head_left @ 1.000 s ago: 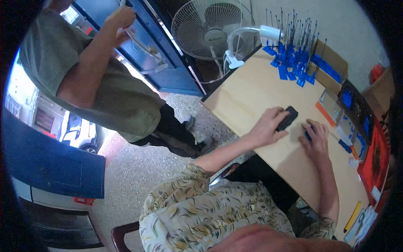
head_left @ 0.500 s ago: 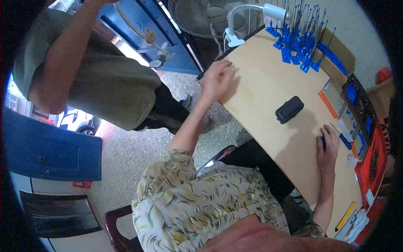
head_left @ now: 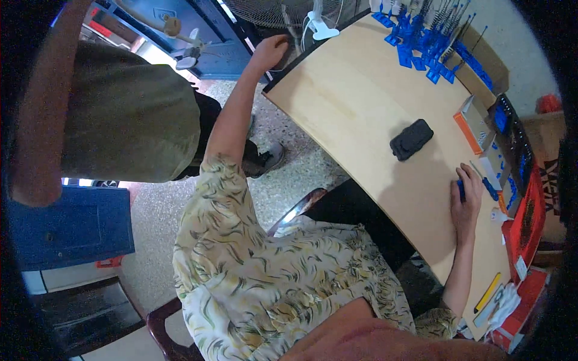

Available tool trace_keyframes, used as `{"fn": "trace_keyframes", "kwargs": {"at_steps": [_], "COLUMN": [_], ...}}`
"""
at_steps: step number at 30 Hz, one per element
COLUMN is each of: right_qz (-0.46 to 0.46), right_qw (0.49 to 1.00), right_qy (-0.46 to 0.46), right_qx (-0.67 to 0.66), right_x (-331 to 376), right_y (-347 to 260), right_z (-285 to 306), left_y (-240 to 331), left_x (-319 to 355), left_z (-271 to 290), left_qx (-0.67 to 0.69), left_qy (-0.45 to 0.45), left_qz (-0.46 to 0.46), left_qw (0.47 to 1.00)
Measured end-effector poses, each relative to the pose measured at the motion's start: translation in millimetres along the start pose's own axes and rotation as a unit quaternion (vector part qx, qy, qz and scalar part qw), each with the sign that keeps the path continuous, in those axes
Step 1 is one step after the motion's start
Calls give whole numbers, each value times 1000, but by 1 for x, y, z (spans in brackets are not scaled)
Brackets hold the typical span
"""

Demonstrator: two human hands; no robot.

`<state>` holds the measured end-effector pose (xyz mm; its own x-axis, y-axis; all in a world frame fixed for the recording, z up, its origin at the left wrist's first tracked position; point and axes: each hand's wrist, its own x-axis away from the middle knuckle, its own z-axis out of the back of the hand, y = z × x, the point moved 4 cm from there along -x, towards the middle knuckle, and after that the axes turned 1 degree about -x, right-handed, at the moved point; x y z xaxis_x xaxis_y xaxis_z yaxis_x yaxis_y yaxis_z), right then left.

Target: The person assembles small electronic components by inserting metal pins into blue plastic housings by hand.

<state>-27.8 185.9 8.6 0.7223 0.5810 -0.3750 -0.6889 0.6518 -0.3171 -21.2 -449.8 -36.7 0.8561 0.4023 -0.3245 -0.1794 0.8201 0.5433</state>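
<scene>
Head view: right hand [head_left: 466,201] grips a small blue pen [head_left: 461,191], likely light and stiff. Left hand [head_left: 269,51] curls over the table [head_left: 355,102] edge.

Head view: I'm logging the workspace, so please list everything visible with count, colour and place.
table: one, light wood, centre right
black case: one, black, mid-table, untouched
blue clip stands: many, blue, far table end
fan: one, white, beyond the table
orange-edged box: one, orange and white, right table edge
blue cabinet: one, blue, floor at left
bystander: one person, olive shirt, standing at left
left hand: far-left table edge
right hand: on table, holding a small blue item
</scene>
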Motion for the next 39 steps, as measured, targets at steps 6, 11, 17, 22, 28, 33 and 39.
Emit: {"fn": "trace_keyframes", "kwargs": {"at_steps": [6,11,17,22,28,33,39], "right_qz": [17,-1,-8,-17,-10,-15,-10], "right_qw": [1000,1000,1000,999,1000,1000,1000], "right_qy": [-4,-1,1,6,-18,-3,-6], "right_qx": [20,2,-10,-27,0,-5,-15], "right_x": [5,2,0,-2,-4,1,3], "right_y": [5,1,1,0,-4,1,-2], "right_z": [0,-1,-2,-2,-2,-4,-4], "left_y": [7,13,-4,-26,-54,-64,-83], "left_x": [-44,-68,-97,-102,-62,1,77], "left_z": [-44,-46,5,18,25,-9,-33], "left_qx": [117,41,34,-29,-76,-92,30], "left_qy": [-20,-128,116,176,298,220,265], "left_qz": [-68,-39,28,36,55,114,188], "left_qw": [991,990,992,983,950,965,945]}}
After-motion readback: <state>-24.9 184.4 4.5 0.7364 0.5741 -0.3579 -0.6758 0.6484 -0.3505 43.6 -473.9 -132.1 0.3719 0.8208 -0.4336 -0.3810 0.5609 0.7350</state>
